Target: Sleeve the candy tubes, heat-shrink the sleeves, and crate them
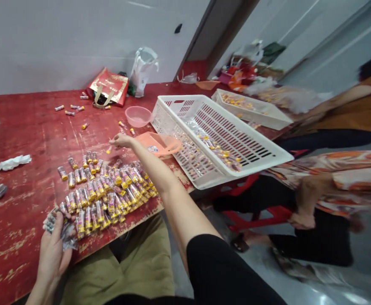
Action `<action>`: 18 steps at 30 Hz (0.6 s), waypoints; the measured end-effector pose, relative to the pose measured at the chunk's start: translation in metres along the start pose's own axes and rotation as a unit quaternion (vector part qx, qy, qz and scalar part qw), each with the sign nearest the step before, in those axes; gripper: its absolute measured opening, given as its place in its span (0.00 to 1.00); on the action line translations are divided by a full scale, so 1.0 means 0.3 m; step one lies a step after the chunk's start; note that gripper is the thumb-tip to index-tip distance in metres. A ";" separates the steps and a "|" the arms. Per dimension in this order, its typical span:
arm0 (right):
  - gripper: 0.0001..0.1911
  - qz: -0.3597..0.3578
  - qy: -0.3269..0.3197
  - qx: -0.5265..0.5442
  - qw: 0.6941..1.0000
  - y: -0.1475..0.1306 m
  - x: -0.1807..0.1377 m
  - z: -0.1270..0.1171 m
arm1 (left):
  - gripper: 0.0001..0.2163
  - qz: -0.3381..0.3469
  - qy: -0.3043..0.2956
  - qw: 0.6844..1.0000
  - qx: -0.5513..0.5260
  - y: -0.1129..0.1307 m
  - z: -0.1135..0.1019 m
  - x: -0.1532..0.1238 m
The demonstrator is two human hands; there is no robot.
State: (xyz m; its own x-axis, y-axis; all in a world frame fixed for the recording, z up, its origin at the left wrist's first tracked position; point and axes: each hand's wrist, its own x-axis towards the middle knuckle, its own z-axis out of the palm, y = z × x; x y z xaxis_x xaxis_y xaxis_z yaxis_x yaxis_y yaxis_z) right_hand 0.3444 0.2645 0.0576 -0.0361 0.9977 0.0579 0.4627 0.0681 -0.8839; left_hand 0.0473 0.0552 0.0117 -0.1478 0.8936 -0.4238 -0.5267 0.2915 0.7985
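A crumpled white tissue (13, 162) lies far left on the worn red table (29, 127). At the near edge the left hand (53, 250) is closed around a bunch of clear wrappers (65, 231), just beside the pile of small wrapped tubes (105, 190) laid in rough rows. More tubes lie scattered toward the wall, near a red gift bag (109, 87) and a white plastic bag (143, 67). The right hand (121, 140) reaches out past the pile, fingers pinched narrow over a lone tube (109, 149) — whether it holds anything I cannot tell. Just beyond it sit a pink bowl (138, 115) and an orange scoop (160, 145). Right of these, a white slatted basket (252, 163) overhangs the table edge with packed tubes inside — a second tray (268, 116) behind it. Another person sits far right, blurred.
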 end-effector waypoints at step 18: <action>0.22 0.065 -0.030 0.289 0.955 -0.099 -0.937 0.206 | 0.27 -0.020 -0.144 0.988 -0.043 -0.173 0.260 -0.266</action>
State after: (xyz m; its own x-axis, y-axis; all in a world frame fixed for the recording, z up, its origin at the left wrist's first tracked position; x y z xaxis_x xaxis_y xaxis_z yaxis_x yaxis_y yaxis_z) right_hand 0.2861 -0.0181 0.0388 -0.0709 0.9943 -0.0802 -0.0996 -0.0871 -0.9912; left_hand 0.1518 -0.0045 0.0374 0.1124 0.9458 -0.3048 -0.5983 0.3093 0.7391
